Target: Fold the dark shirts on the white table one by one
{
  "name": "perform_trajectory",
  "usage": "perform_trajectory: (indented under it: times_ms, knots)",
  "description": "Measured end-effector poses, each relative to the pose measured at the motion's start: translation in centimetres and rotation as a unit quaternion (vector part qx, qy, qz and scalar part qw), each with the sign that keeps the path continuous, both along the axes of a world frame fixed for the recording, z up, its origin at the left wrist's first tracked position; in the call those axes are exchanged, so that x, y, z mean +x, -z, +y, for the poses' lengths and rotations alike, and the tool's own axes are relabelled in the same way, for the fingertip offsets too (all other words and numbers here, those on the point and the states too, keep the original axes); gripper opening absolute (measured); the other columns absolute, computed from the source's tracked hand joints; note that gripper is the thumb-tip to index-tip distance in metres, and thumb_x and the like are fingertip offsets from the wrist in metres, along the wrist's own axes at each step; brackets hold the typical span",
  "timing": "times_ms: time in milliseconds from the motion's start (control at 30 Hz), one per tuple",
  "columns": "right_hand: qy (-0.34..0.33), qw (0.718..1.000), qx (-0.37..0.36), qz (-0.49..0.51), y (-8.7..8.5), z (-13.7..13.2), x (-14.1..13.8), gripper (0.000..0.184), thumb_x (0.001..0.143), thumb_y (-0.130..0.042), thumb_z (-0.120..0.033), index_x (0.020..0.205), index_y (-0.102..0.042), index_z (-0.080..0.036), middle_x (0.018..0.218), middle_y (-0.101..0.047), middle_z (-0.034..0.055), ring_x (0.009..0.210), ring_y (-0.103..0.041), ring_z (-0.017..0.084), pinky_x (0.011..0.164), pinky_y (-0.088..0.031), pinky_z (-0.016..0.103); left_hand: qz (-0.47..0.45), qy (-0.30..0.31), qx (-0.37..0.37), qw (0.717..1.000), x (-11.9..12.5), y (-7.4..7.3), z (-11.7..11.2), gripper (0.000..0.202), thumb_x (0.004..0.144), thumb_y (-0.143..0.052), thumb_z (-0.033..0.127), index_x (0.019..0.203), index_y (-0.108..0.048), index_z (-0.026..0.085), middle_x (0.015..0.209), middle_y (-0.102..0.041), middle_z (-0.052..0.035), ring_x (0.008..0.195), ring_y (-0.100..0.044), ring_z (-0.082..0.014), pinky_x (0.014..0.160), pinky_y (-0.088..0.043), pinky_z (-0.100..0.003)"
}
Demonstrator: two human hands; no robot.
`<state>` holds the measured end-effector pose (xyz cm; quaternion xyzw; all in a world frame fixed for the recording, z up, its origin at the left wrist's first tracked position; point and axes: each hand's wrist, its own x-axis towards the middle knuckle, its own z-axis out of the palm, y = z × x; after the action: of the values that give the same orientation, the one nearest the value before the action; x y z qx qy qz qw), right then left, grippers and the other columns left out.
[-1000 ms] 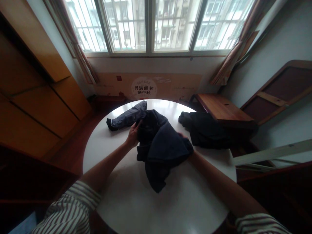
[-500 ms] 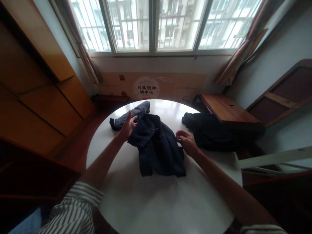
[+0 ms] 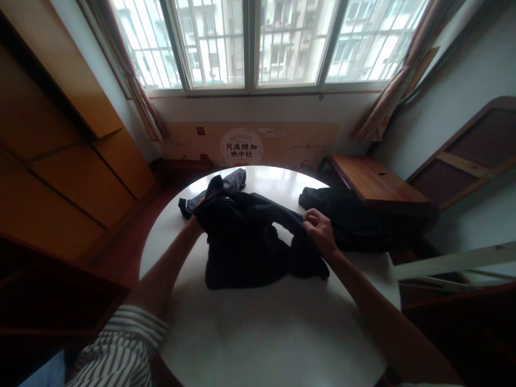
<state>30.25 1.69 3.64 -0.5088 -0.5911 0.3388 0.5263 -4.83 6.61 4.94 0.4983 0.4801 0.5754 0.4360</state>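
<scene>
Right hand (image 3: 320, 231) pinching the edge of a dark navy garment (image 3: 245, 242) lying on the glossy round white tabletop (image 3: 262, 333).
Fingers closing on soft cloth; left hand (image 3: 194, 223) disappearing under the hem, grip can't tell. Black garment (image 3: 355, 220) lying just beside.

Left hand (image 3: 195, 223) is sitting behind the dark jacket (image 3: 245, 242) — fingers hidden, grasp unreadable. Jacket is covering most of the grey rolled garment (image 3: 231, 183); striped sleeve (image 3: 129, 338) is getting cut off by the bottom edge.
</scene>
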Motion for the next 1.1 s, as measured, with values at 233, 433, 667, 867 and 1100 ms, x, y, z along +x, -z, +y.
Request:
perform_trajectory:
  times_ms: [233, 433, 667, 867, 1100]
  knots:
    - [0.058, 0.990, 0.090, -0.097, -1.0, -0.4, 0.8, 0.011, 0.081, -0.052, -0.027, 0.078, -0.062, -0.022, 0.070, -0.059, 0.0024, 0.065, -0.056, 0.019, 0.062, -0.045, 0.031, 0.034, -0.094, 0.011, 0.995, -1.9, -0.3, 0.9, 0.052, 0.084, -0.059, 0.061, 0.100, -0.067, 0.013, 0.092, -0.073, -0.0099, 0.084, -0.069, -0.0233, 0.078, -0.054, -0.035]
    - [-0.051, 0.957, 0.124, -0.258, 0.6, -0.4, -0.3, 0.051, 0.070, -0.076, -0.035, 0.118, -0.065, -0.021, 0.118, -0.063, 0.0128, 0.113, -0.058, 0.033, 0.100, -0.045, 0.049, 0.317, 0.086, -0.100, 0.939, -3.0, -0.4, -0.1, 0.080, 0.061, -0.081, 0.059, 0.124, -0.062, 0.014, 0.114, -0.070, -0.0147, 0.104, -0.066, -0.0312, 0.083, -0.052, -0.036]
    - [0.025, 0.974, 0.100, -0.202, 1.3, 0.4, 0.0, 0.026, 0.089, -0.050, -0.028, 0.103, -0.070, -0.019, 0.098, -0.074, 0.0097, 0.091, -0.069, 0.027, 0.085, -0.053, 0.041, 0.374, 0.086, -0.004, 0.924, -1.6, -0.6, -0.1, 0.044, 0.089, -0.055, 0.055, 0.099, -0.070, 0.014, 0.090, -0.071, -0.0073, 0.089, -0.068, -0.0268, 0.079, -0.054, -0.035]
    - [0.097, 0.952, 0.165, -0.238, 1.2, 0.7, 0.5, 0.034, 0.089, -0.046, -0.019, 0.118, -0.063, -0.016, 0.109, -0.066, 0.0151, 0.102, -0.063, 0.029, 0.093, -0.051, 0.046, 0.472, -0.127, 0.235, 0.841, 0.1, -1.9, -1.3, 0.022, 0.092, -0.058, 0.026, 0.112, -0.063, 0.018, 0.105, -0.064, -0.0091, 0.101, -0.062, -0.0241, 0.094, -0.049, -0.038]
    - [-0.085, 0.857, 0.263, -0.434, 1.1, -0.5, -0.4, 0.063, 0.080, -0.061, -0.005, 0.139, -0.056, -0.025, 0.149, -0.041, 0.0119, 0.137, -0.037, 0.033, 0.112, -0.037, 0.054, 0.539, 0.162, 0.217, 0.798, 4.4, -3.6, -5.1, 0.013, 0.095, -0.056, 0.025, 0.101, -0.067, 0.019, 0.092, -0.068, -0.0037, 0.081, -0.065, -0.0169, 0.076, -0.051, -0.028]
